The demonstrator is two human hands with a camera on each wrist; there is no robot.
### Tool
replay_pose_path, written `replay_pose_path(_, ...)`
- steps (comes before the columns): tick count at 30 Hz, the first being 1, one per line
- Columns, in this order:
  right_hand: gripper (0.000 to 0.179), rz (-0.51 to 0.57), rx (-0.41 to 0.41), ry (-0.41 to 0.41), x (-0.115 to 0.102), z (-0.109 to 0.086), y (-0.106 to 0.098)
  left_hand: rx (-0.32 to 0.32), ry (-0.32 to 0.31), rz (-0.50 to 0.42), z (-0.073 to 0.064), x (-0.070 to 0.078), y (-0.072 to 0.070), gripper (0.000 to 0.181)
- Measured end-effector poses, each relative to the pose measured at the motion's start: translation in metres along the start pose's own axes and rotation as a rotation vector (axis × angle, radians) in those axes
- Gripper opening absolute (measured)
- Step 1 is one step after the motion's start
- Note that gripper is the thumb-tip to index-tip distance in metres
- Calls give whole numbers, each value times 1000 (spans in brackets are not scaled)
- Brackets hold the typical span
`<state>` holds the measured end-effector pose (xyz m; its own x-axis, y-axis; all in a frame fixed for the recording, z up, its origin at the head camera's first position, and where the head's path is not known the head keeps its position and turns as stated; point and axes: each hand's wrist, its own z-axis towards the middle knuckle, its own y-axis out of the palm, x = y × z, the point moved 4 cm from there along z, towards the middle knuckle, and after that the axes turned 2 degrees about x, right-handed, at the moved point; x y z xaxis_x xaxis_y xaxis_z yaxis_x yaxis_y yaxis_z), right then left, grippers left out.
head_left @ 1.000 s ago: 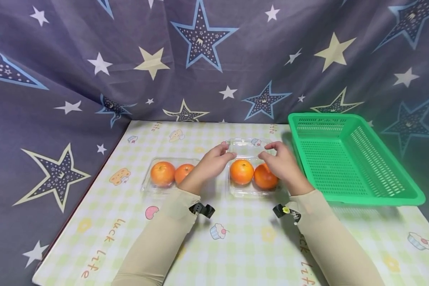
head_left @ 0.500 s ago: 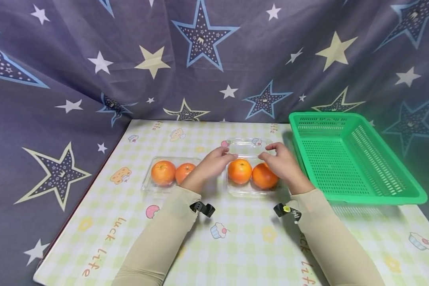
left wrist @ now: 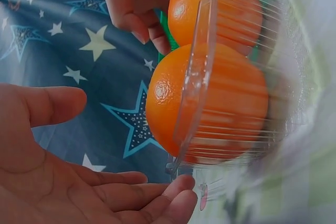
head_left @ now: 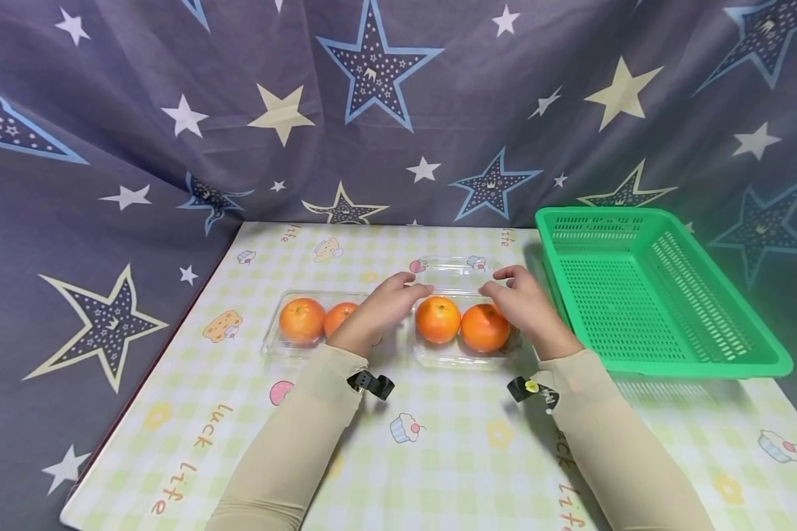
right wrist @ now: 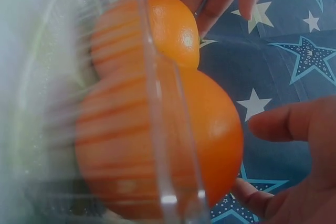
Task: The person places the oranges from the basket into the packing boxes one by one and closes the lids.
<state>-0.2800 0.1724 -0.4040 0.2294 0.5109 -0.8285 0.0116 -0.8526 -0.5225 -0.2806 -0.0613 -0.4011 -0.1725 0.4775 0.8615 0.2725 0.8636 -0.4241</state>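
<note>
A clear plastic clamshell box (head_left: 465, 361) holds two oranges, one on the left (head_left: 437, 319) and one on the right (head_left: 485, 328). Its lid (head_left: 454, 274) is folded back toward the curtain. My left hand (head_left: 388, 306) is at the box's left end, fingers fairly straight and thumb apart; in the left wrist view its fingertips (left wrist: 181, 192) are right at the rim. On the other side, my right hand (head_left: 523, 306) has thumb and fingers spread beside the right orange, whose top stands above the rim in the right wrist view. Nothing is gripped in either palm.
To the left, another clear box (head_left: 279, 346) holds two oranges (head_left: 302, 321), partly hidden by my left hand. A green slotted basket (head_left: 694, 366) stands at the right. The checked tablecloth (head_left: 452, 472) reaches back to a star-patterned curtain (head_left: 372, 162).
The box with its two oranges has slid slightly to the left between my hands. My left hand has shifted a little left; the right hand has barely moved.
</note>
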Motion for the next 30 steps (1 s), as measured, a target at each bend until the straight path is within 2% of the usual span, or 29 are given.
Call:
replay_pose_path(13, 60, 117, 13, 60, 5, 6, -2, 5, -9, -67, 6, -4, 1, 80)
replay_pose_path(30, 63, 176, 44, 16, 0, 4, -5, 41, 32, -168, 6, 0, -2, 73)
